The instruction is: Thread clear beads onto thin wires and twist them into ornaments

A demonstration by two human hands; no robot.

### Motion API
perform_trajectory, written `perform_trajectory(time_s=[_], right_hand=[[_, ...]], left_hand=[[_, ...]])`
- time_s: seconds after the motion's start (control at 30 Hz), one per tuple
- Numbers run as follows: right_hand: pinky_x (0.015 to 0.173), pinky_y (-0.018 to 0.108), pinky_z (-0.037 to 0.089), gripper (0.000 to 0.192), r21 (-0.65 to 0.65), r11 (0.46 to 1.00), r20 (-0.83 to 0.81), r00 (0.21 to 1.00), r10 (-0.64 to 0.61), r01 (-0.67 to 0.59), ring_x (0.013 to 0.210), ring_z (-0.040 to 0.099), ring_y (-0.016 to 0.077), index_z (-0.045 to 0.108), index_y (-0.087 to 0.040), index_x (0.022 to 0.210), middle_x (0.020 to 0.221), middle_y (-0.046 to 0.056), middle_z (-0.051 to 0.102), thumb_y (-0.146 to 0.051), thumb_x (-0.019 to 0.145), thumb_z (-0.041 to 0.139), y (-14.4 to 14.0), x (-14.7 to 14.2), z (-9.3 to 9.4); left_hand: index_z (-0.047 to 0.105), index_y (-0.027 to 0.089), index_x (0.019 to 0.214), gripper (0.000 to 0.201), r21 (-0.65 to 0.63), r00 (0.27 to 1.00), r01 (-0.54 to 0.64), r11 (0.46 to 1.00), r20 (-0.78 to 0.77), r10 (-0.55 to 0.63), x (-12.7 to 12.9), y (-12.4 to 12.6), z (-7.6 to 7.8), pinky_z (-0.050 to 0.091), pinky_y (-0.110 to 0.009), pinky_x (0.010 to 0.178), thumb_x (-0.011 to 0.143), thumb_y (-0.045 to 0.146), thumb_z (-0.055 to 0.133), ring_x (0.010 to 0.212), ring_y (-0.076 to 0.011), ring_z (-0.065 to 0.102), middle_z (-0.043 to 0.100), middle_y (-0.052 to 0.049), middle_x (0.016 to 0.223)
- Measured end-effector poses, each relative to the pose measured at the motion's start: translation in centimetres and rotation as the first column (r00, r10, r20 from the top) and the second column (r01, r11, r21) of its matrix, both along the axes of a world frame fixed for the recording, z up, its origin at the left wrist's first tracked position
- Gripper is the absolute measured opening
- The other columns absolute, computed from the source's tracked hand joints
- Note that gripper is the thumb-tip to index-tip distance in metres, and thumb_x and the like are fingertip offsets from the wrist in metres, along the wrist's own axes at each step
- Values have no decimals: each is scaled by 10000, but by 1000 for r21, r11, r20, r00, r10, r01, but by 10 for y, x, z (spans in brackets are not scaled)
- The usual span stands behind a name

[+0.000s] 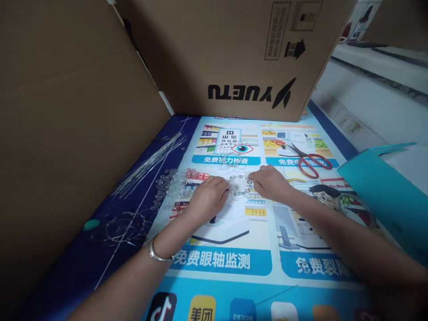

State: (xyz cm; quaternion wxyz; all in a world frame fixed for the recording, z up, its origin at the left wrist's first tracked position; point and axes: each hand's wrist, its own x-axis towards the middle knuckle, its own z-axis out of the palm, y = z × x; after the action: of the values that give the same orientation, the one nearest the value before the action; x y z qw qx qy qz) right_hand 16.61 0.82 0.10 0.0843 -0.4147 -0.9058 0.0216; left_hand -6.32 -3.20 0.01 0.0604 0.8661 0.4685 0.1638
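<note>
Between my two hands is a small ring of wire strung with clear beads, lying low over the printed sheet. My left hand, with a silver bangle on its wrist, pinches the ring's left side. On the opposite side, my right hand has its fingers closed on the ring as well. Loose clear beads are scattered just left of my left hand. Another beaded wire piece lies a little beyond the ring. My fingertips are partly hidden.
Red-handled scissors lie to the right, beyond my right hand. A bundle of straight wires and a wire coil rest at left. Cardboard walls stand behind and at left; a teal box is at right.
</note>
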Motion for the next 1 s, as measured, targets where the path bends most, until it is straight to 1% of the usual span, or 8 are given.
perform_trajectory(time_s=[0.17, 0.3, 0.47, 0.57, 0.67, 0.8, 0.9, 1.0], right_hand=[[771, 318, 275, 281, -11, 1000, -15, 1000, -14, 14, 803, 483, 215, 596, -159, 1041, 762, 79, 605, -182, 833, 408, 1, 1, -1], [759, 311, 281, 240, -8, 1000, -6, 1000, -4, 4, 800, 486, 208, 615, -167, 963, 754, 71, 604, -184, 832, 415, 1, 1, -1], [722, 302, 293, 215, 13, 1000, 12, 1000, 17, -17, 747, 487, 187, 610, -166, 824, 698, 51, 591, -181, 844, 396, 0, 0, 4], [716, 301, 300, 199, 21, 999, 5, 999, 35, -35, 745, 491, 181, 606, -177, 824, 697, 38, 593, -193, 843, 408, 0, 0, 6], [719, 304, 310, 187, -18, 997, -49, 996, 72, -73, 744, 496, 177, 611, -194, 844, 695, 25, 601, -199, 839, 424, 0, 1, 6], [735, 325, 331, 203, -42, 996, -175, 982, 75, -84, 757, 497, 184, 613, -197, 809, 719, 32, 614, -198, 847, 414, 0, 3, 2], [781, 348, 354, 213, 15, 998, -298, 952, 67, -65, 838, 495, 202, 608, -183, 927, 848, 58, 630, -184, 840, 414, 1, 3, 0], [867, 380, 345, 322, 38, 993, -351, 929, 117, -111, 996, 458, 223, 547, -189, 1108, 1036, 58, 614, -144, 817, 415, 1, 3, 0]], left_hand=[[584, 183, 881, 167, -9, 999, -19, 1000, 50, 20, -1, 3, -6, 406, -385, 858, 843, 114, 437, 935, -229, 522, 602, -64, 912], [581, 192, 865, 175, -8, 995, -10, 1000, 96, 10, -2, 5, -4, 423, -361, 823, 813, 85, 453, 907, -218, 532, 608, -51, 882], [576, 201, 796, 127, -3, 989, -3, 1000, 146, 3, -3, 4, 3, 449, -339, 751, 801, 115, 483, 831, -206, 555, 611, -35, 808], [574, 205, 802, 118, 1, 988, 3, 1000, 155, -3, -3, 4, 7, 453, -335, 747, 802, 123, 490, 822, -201, 559, 614, -31, 813], [572, 208, 816, 131, -39, 985, 3, 999, 175, 4, -4, 5, 7, 454, -333, 755, 815, 118, 477, 830, -196, 559, 615, -30, 830], [568, 212, 875, 143, -80, 969, -58, 995, 235, 75, -7, 6, 5, 456, -341, 778, 831, 126, 463, 871, -198, 555, 612, -37, 886], [561, 214, 918, 140, -31, 950, -97, 995, 296, 102, -9, 5, 4, 451, -362, 818, 847, 152, 457, 929, -207, 551, 612, -51, 953], [537, 223, 1042, 212, 2, 947, -74, 997, 315, 70, -8, 4, 3, 423, -393, 897, 842, 169, 489, 1028, -216, 524, 598, -62, 1065]])
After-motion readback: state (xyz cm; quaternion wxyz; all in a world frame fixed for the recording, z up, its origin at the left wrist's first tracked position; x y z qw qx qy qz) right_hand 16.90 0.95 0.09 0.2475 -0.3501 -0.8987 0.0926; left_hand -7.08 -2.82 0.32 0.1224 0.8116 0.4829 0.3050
